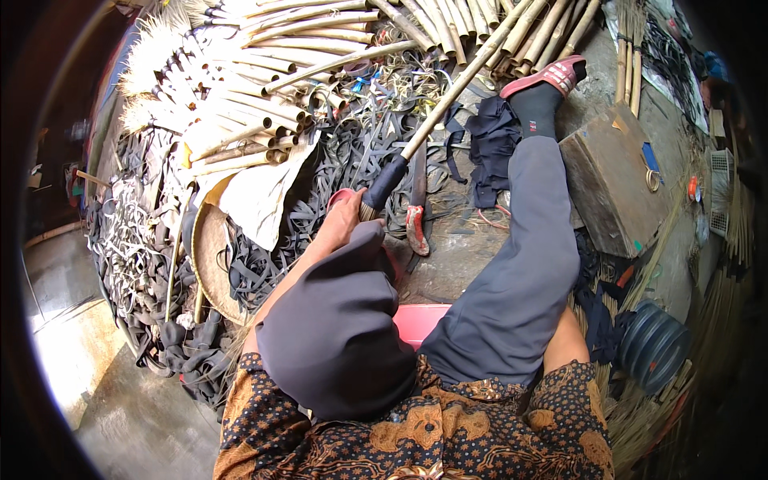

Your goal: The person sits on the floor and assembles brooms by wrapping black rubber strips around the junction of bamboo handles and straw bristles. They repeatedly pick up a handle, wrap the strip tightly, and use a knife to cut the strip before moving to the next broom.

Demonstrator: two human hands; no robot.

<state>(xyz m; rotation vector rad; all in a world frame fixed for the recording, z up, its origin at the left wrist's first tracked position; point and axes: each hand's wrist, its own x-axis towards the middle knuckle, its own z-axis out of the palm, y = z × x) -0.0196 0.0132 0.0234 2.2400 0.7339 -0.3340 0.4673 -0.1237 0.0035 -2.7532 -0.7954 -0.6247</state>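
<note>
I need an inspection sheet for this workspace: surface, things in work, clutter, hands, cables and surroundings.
Surface: grey floor, partly covered by strips.
Job's things: pole, slanting, its lower end dark-wrapped.
Clutter: strips heaped at left; many tubes toward the top; knife with red handle beside the pole's lower end.
Hands: left hand at the pole's lower end, grip unclear; right hand hidden.
Cables: nothing seen.
Surroundings: box and blue bottle at right.

Left hand (344,218) against black-wrapped lower end of long pale bamboo pole (452,104), fingers partly hidden. Red-handled knife (417,230) lies just right. Black rubber strips (348,160) heaped beyond; pale bamboo tubes (308,36) stacked farther. Brown wooden box (612,180) right of outstretched leg (532,232). Right hand hidden.
</note>
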